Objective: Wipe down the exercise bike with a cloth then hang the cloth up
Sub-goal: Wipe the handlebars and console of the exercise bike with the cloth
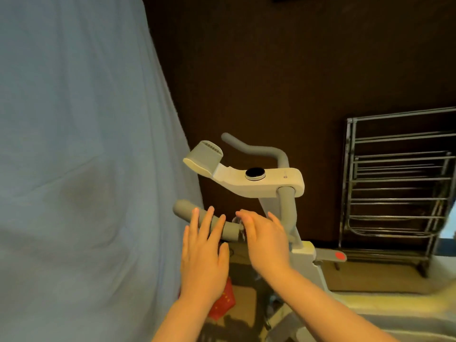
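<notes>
Both hands (pixel 204 245) over padded grey handlebar (pixel 209 224).

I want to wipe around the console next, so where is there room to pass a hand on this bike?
Open gaps: between the far handlebar and the console, and between the console and the near handlebar. Crowded: the near handlebar, where the left hand and right hand sit, and its tip beside the blue sheet.

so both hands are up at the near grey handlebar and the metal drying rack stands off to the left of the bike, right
Not quite. The head view shows the left hand and right hand at the near grey handlebar, but the metal drying rack stands to the right of the bike, not the left.
</notes>
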### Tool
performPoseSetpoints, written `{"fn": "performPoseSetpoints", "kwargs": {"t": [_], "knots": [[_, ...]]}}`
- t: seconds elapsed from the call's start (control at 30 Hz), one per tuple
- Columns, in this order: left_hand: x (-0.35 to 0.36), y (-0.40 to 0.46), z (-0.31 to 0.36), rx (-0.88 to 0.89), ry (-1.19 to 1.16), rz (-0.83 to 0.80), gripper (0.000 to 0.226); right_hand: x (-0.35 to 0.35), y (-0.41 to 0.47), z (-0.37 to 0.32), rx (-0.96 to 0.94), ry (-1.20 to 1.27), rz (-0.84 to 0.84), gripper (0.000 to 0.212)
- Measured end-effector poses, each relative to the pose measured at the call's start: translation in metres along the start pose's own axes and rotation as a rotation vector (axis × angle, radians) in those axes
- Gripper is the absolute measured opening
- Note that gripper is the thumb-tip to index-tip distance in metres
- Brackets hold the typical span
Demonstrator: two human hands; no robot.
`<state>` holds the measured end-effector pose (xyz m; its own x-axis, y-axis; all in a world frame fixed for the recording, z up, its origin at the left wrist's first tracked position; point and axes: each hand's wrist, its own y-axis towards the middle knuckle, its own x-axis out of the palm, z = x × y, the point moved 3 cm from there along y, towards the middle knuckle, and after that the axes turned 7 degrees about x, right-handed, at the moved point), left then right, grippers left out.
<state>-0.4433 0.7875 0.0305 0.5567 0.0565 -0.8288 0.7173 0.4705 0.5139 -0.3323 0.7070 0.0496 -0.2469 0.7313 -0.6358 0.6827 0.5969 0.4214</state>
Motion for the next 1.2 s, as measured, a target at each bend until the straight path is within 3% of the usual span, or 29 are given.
{"fn": "performPoseSetpoints", "kwargs": {"t": [0.1,0.23,0.33,0.4,0.6,0.67,0.73,0.97,1.1,1.2], "knots": [[-0.002,-0.009,0.007,-0.020,-0.200,-0.001,0.046,-0.007,-0.004,-0.002,0.100,0.266,-0.127,0.038],[-0.015,-0.028,0.018,-0.294,-0.733,0.112,0.026,-0.001,-0.027,-0.018,0.144,0.745,-0.191,0.033],[-0.016,-0.045,0.021,-0.448,-1.120,0.045,0.050,0.010,-0.043,-0.023,0.107,0.795,-0.259,0.034],[-0.019,-0.052,0.022,-0.492,-1.196,0.016,0.054,0.019,-0.052,-0.023,0.087,0.766,-0.327,0.040],[-0.027,-0.053,0.026,-0.634,-1.090,0.151,0.051,0.017,-0.047,-0.022,0.132,0.958,-0.587,0.033],[-0.029,-0.052,0.030,-0.606,-0.967,0.175,0.052,0.012,-0.043,-0.013,0.099,0.908,-0.586,0.026],[-0.032,-0.049,0.040,-0.587,-0.835,0.220,0.038,0.003,-0.041,0.001,0.072,0.869,-0.565,0.022],[-0.024,-0.053,0.079,-0.599,-0.711,0.305,0.023,-0.040,-0.029,0.073,0.038,0.755,-0.509,0.021],[-0.008,-0.065,0.092,-0.676,-0.562,0.354,0.031,-0.057,-0.021,0.108,0.079,0.677,-0.462,0.018],[-0.004,-0.079,0.100,-0.741,-0.411,0.390,0.046,-0.069,-0.013,0.129,-0.016,0.530,-0.460,0.016]]}}
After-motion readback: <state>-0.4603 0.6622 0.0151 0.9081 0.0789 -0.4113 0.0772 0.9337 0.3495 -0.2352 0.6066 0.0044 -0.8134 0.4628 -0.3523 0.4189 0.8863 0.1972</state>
